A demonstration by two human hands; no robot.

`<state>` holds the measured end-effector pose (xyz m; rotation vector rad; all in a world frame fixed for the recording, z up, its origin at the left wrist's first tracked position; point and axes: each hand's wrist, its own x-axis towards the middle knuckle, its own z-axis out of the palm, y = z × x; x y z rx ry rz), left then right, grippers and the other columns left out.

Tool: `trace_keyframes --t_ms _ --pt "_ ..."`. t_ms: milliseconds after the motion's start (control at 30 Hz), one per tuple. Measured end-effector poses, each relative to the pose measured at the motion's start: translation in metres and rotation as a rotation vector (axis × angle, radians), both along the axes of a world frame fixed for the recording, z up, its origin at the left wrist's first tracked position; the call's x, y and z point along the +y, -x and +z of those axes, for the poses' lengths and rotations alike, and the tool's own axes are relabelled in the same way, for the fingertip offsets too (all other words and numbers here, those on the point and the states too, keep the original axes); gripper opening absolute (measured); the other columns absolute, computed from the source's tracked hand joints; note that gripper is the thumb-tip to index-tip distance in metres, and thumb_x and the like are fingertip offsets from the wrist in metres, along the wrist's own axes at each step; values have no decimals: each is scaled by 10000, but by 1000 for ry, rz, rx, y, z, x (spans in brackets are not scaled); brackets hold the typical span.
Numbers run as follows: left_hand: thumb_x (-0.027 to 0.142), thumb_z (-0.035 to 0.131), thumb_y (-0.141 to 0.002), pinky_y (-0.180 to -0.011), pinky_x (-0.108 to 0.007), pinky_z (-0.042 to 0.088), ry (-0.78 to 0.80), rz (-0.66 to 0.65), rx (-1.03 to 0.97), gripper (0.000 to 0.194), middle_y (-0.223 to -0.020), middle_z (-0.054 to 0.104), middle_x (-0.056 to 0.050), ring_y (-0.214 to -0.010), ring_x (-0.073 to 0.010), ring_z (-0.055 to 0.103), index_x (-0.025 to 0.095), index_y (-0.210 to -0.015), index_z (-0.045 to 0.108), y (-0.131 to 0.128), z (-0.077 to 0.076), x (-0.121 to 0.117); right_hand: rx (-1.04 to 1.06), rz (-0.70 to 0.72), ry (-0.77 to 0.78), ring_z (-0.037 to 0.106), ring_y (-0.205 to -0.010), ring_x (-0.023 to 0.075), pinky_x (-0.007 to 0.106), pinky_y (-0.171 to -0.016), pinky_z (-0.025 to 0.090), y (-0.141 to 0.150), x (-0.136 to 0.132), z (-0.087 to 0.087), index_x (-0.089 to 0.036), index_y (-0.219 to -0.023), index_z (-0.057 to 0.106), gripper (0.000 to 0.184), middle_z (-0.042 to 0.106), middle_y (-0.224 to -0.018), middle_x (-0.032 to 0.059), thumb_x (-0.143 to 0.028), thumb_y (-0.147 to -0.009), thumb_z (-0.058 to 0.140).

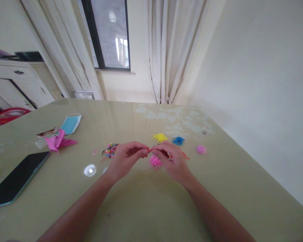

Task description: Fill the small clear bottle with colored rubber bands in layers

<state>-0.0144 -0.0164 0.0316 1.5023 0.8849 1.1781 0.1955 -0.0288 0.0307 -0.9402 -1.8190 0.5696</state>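
My left hand (127,158) and my right hand (172,159) meet over the middle of the table, fingertips almost touching. Both pinch a small red rubber band (149,150), largely covered by the fingers. Below and partly behind my right hand lies a pile of pink rubber bands (156,162). Beyond it are a yellow pile (160,137) and a blue pile (178,140). Some orange-red bands (186,156) show past my right hand. Beside my left hand is a mixed-colour heap of bands (110,150), partly hidden by it.
The glossy table (151,215) also bears a dark-screened phone or tablet (17,178), pink folded paper (59,142), a blue face mask (71,124) and a small pink ball (201,150). A white wall (267,84) runs along the right edge.
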Motion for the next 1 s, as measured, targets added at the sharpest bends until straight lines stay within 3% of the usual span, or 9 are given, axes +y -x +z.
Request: trace_keyframes --t_ms 300,633,1000 --pt "425 832 -876 -626 -210 612 22 -93 -167 275 -696 785 -45 -628 -127 724 164 -800 796 -4 15 -15 75 138 81 570 -724 152 289 -651 418 -1 -19 21 -220 -897 730 256 645 -766 5 -362 -1070 608" --pt "413 834 -876 -572 -190 559 -7 -88 -185 301 -681 754 -48 -578 -99 657 146 -755 766 -6 16 -17 135 199 145 597 -725 167 316 -672 433 -4 -19 24 -215 -849 740 295 682 -763 23 -390 -1053 620" --pt "395 858 -853 -606 -170 556 23 -67 -163 207 -720 775 -34 -628 -95 664 190 -853 828 -4 11 -13 172 163 75 571 -659 146 289 -591 404 -5 -13 20 -240 -922 823 119 715 -729 9 -299 -982 738"
